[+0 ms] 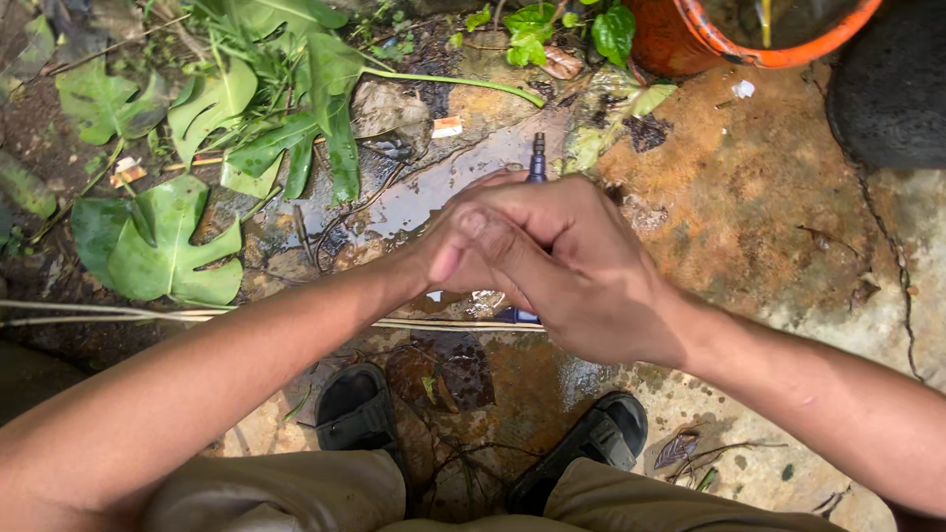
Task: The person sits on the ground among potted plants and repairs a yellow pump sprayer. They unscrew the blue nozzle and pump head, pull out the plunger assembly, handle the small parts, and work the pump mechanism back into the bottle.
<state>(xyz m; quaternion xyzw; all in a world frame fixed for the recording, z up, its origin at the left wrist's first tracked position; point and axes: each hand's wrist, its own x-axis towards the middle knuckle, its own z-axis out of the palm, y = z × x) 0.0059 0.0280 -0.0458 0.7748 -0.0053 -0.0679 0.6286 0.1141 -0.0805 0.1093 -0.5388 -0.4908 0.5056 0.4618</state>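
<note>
- Sandals: black, one under each knee, standing on wet, stained concrete. Risk judged: a foot slides if weight shifts, since the film of water reaches under the soles.
- Right hand: lies over the left, fingers curled narrow and closed across it. Whether it grips the tool itself cannot be told; the palm side is hidden.
- Left hand: mostly covered, fingers folded in, pressed against the right.
- Dark blue tool: slim, pen-like, upright between the clasped hands; the tip shows above the knuckles and a short stub below (the middle is hidden). Risk judged: wet palms let it slip down onto the ground or into the water.
- Pale thin stick: lies crosswise just beyond the sandals, passing under the hands. Risk judged: it rolls if stepped on.
- Puddle: shallow, beyond the hands, with twigs in it. A dropped tool is likely to land here.
- Big split leaves: far left, beside the puddle.
- Orange pot: far edge, well apart from the hands.
</note>
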